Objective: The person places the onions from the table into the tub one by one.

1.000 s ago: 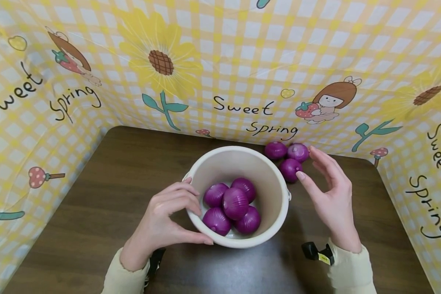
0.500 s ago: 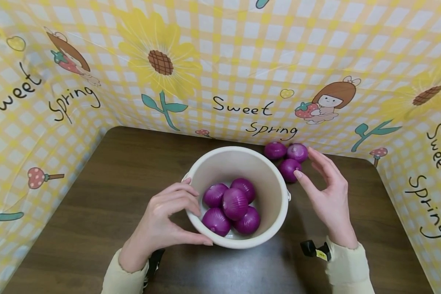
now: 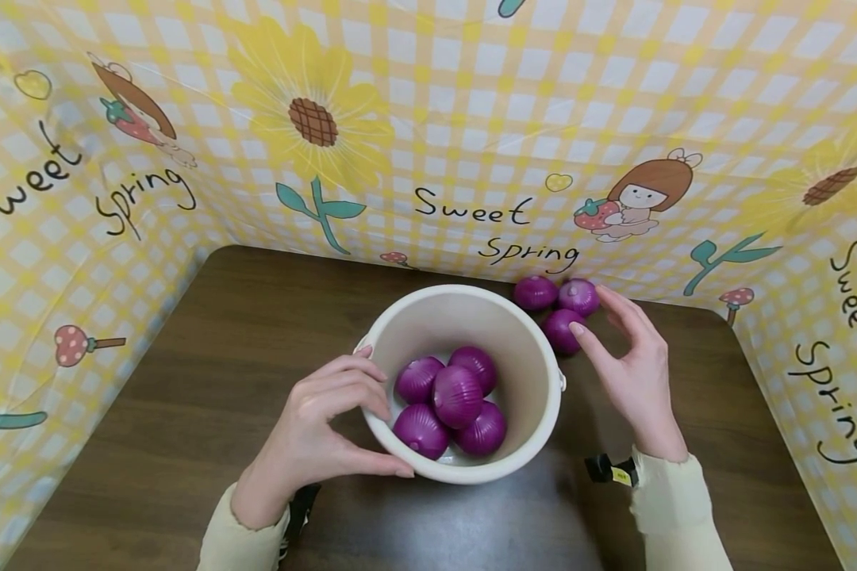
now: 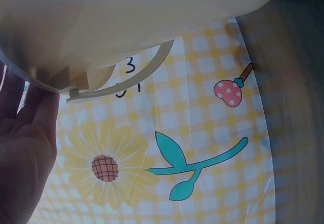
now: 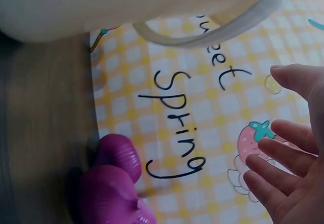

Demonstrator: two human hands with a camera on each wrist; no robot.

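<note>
My left hand point(image 3: 317, 416) grips the left rim of a beige bucket point(image 3: 517, 444), fingers over the edge and thumb along the near side. Several red onions point(image 3: 457, 396) lie inside it on the bottom. Beyond its right rim, 3 more red onions point(image 3: 563, 331) sit close together on the table. My right hand point(image 3: 636, 373) hovers beside them with fingers and thumb apart. In the right wrist view that hand point(image 5: 288, 168) holds nothing and stays clear of the onions point(image 5: 109, 193). The left wrist view shows the bucket's side point(image 4: 126, 11) and its handle point(image 4: 147, 74).
The dark wooden table point(image 3: 207, 333) has rounded back corners. Yellow checked cloth point(image 3: 457, 119) with sunflowers and lettering walls it in at the back and both sides. The loose onions stand close to the back cloth. A black strap device point(image 3: 607, 469) is on the right wrist.
The right hand has drifted slightly left and away from me, over the nearest loose onion. My left hand, the bucket and the onions have stayed in place.
</note>
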